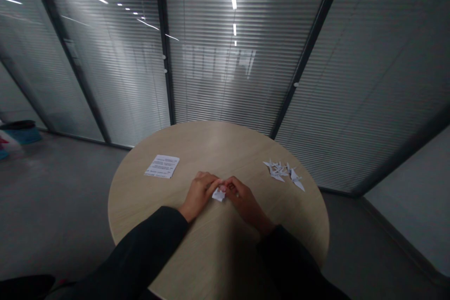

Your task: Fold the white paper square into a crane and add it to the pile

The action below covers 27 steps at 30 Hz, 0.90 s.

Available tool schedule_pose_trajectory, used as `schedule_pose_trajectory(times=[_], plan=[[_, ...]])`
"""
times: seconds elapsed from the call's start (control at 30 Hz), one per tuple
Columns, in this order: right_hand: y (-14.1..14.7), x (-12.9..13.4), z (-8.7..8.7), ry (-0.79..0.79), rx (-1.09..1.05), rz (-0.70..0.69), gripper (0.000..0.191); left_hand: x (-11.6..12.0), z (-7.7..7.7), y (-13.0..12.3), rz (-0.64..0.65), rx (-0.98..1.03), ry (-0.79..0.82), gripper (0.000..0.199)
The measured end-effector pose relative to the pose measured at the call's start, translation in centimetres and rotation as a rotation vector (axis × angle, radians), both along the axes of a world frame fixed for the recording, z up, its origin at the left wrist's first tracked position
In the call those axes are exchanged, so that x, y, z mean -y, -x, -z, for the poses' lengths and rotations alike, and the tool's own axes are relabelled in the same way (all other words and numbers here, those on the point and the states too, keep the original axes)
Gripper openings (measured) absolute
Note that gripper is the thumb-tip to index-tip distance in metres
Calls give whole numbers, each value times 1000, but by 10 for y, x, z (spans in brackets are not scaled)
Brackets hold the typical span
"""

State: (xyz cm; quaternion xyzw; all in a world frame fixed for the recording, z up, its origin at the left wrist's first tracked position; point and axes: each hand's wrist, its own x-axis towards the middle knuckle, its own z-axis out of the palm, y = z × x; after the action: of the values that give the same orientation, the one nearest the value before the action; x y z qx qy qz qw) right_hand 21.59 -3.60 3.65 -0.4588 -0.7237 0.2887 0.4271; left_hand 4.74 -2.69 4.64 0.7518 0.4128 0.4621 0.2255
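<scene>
at the middle of the table, toward its near edge: left hand, closed, fingers curled inward and pinching one side of a small folded white paper piece. right hand, also closed, with its fingertips on the other side of the same piece. the piece sits between the two hands, partly hidden by the fingers; its exact folded form cannot be made out, nor whether it touches the table.

black sleeves: one on each arm, left sleeve and right sleeve, running from the wrists back over the near edge of the table.

left of the hands, on the table: one printed paper sheet, lying flat and set at a slant, its text too small to read.

right of the hands, on the table and well apart from them: a loose cluster of folded white paper cranes, overlapping, exact count unclear.

the table itself: round, with a pale wood-grain top.

past the far edge of the table: glass partition with dark metal frames and horizontal blinds, ceiling lights reflected in it.

left of the table: grey floor, and against the partition at the far side of it, blue and dark objects, too blurred to identify.
</scene>
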Motion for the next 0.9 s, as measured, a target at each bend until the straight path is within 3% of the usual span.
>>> schedule_pose_trajectory(times=[0.2, 0.3, 0.37, 0.57, 0.9], plan=[[-3, -5, 1, 162, -172, -137, 19, 3, 1, 1, 24, -41, -80, 20], [-5, -4, -2, 176, -206, -144, 19, 5, 0, -1, 13, 42, 3, 37], [-6, -3, -5, 130, -171, -88, 17, 5, -2, -1, 25, 117, 90, 44], [-11, 0, -11, -149, -6, 70, 12, -6, -1, 0, 144, 261, 230, 35], [-5, 6, -11, -322, 75, 36, 14, -8, 4, -1, 148, 344, 159, 28]])
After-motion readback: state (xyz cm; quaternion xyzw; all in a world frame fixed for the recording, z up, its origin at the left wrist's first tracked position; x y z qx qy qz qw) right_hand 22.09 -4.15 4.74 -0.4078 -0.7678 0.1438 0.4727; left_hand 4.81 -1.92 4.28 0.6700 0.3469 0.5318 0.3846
